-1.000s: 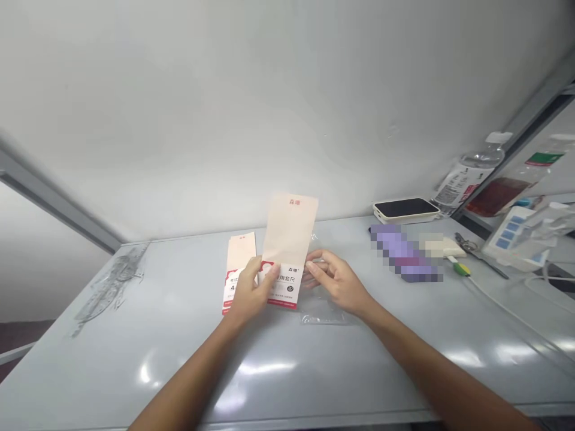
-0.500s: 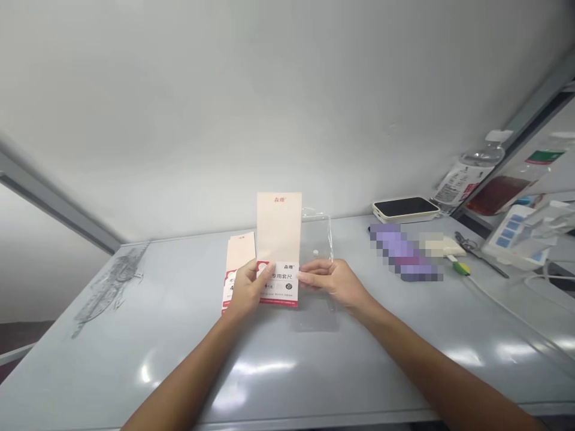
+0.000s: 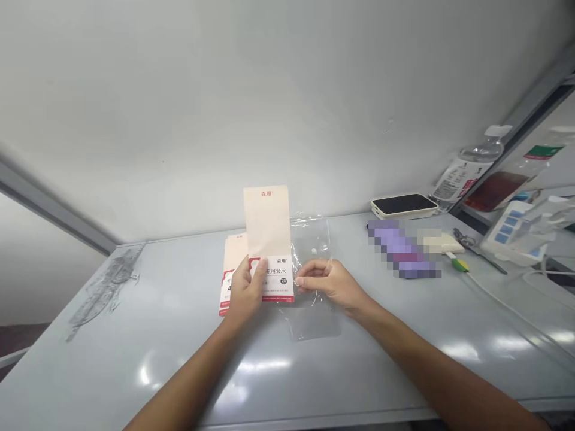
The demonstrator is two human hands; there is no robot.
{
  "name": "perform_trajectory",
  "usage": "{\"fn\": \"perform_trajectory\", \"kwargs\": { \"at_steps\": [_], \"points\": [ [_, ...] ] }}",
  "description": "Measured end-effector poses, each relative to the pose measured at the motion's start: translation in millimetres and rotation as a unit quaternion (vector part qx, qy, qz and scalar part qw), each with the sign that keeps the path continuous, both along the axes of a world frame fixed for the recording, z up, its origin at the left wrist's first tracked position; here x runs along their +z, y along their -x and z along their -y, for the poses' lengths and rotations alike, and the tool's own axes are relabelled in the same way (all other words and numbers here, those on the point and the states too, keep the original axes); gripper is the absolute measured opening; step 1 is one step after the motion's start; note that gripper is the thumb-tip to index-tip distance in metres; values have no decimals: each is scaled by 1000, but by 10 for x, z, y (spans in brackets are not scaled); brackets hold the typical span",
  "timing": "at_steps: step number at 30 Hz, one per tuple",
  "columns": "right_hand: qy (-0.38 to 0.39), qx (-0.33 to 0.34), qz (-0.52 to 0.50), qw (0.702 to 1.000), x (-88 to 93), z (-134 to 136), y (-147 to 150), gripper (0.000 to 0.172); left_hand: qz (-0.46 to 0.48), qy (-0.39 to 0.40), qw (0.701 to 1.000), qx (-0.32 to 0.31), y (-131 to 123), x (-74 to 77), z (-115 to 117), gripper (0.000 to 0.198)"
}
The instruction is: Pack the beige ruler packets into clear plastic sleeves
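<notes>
My left hand (image 3: 245, 291) grips the lower part of a tall peach paper packet (image 3: 266, 222), whose white and red label reads as a ruler set in Chinese. The packet stands nearly upright and leans slightly left. My right hand (image 3: 327, 285) pinches a transparent plastic bag (image 3: 311, 239) with a round hang hole, just right of the packet's lower corner. A second, similar packet (image 3: 234, 254) lies on the table behind my left hand, partly hidden by the first packet and that hand.
The pale grey table (image 3: 179, 311) has crumpled transparent film (image 3: 108, 287) at left. At right are a black and cream phone-like device (image 3: 403, 205), a pixelated purple object (image 3: 402, 248), scissors (image 3: 467, 242), a plastic bottle (image 3: 462, 170) and a white cable.
The held packet has swung from leaning right to nearly upright, leaning slightly left. My right hand has raised the plastic bag, which now stands behind and beside the packet instead of lying low.
</notes>
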State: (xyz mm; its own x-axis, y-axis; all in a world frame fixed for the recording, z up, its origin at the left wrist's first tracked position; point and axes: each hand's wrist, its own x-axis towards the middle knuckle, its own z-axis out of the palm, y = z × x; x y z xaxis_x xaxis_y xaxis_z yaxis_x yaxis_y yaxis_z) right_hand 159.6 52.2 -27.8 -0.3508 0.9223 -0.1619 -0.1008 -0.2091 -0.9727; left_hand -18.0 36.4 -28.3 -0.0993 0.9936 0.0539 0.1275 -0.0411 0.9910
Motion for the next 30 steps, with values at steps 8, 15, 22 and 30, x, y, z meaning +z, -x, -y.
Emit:
{"fn": "perform_trajectory", "kwargs": {
  "at_steps": [8, 15, 22, 30],
  "points": [
    [-3, 10, -18, 1000, -24, 12, 5, 16, 8, -31, 997, 68, -12, 6, -25, 30],
    [-11, 6, -33, 999, -37, 43, 45, 16, -3, -38, 991, 131, -9, -21, -30, 33],
    [-16, -32, -37, 999, -58, 52, 65, 18, 40, -46, 986, 153, -15, -17, -33, 34],
    [-7, -24, -78, 997, -7, 107, 107, 19, 17, -58, 987, 152, -40, -25, -22, 32]
  ]
}}
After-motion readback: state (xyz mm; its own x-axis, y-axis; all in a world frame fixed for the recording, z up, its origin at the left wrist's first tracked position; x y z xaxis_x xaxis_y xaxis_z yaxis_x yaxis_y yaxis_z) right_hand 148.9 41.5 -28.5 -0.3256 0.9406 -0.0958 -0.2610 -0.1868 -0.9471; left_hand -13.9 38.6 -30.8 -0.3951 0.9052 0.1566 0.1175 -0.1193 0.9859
